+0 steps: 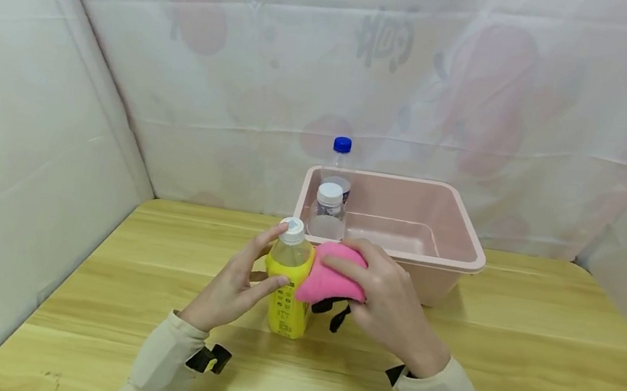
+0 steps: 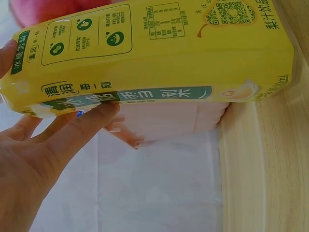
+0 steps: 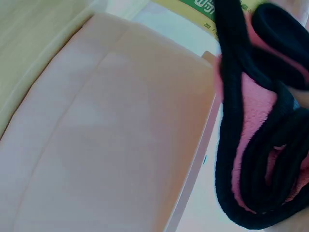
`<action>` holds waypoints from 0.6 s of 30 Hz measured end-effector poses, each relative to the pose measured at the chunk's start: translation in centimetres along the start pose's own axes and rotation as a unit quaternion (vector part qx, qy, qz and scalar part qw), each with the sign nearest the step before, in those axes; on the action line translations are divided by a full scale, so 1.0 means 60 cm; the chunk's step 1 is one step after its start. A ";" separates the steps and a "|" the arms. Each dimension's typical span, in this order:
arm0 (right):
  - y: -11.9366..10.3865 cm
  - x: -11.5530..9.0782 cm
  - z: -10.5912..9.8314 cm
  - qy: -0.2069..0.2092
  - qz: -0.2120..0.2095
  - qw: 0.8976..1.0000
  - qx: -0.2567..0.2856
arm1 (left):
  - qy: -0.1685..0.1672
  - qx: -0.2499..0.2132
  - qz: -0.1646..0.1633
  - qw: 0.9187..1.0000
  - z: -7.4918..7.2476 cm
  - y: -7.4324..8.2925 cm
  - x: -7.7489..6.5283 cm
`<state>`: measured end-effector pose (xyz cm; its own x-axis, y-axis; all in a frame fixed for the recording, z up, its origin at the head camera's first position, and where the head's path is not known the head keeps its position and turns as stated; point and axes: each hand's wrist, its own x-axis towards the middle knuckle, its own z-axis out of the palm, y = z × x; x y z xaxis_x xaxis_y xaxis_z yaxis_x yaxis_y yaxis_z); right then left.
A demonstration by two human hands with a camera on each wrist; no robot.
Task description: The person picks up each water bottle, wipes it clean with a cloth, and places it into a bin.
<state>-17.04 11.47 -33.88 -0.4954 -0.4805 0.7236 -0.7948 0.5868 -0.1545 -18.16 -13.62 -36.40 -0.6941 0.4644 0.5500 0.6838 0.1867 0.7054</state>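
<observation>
A juice bottle with a yellow label [image 1: 289, 307] and white cap stands nearly upright on the wooden table. My left hand [image 1: 236, 285] holds it from the left, one finger up at the cap and the thumb on the label. The left wrist view shows Chinese print and a QR code on the bottle [image 2: 169, 53]. In my right hand [image 1: 392, 295] is a bunched pink cloth [image 1: 334, 276] against the bottle's right side. Folded black edging on the cloth [image 3: 231, 145] shows in the right wrist view; most of that hand is out of that view.
Just behind the hands sits a pale pink plastic basin [image 1: 441, 279]. Inside its left end stand a clear bottle with a blue cap [image 1: 342, 145] and a shorter one with a white cap [image 1: 330, 194]. A white curtain [image 1: 244, 90] hangs behind the table [image 1: 147, 333].
</observation>
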 end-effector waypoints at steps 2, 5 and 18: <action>0.000 0.003 0.001 0.036 -0.004 0.999 0.019 | 0.002 -0.002 0.001 1.000 0.000 0.000 -0.002; -0.004 0.006 0.001 0.083 -0.005 0.995 0.046 | -0.002 0.001 0.005 1.000 -0.001 0.000 -0.003; -0.012 0.009 0.005 0.147 0.019 0.981 0.122 | -0.008 0.014 0.015 1.000 0.001 -0.001 0.001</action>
<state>-16.88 10.58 -33.58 -0.4326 -0.2303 0.8716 -0.8553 0.4107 -0.3160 -18.23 -13.55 -36.42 -0.6693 0.4834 0.5642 0.7111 0.1966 0.6750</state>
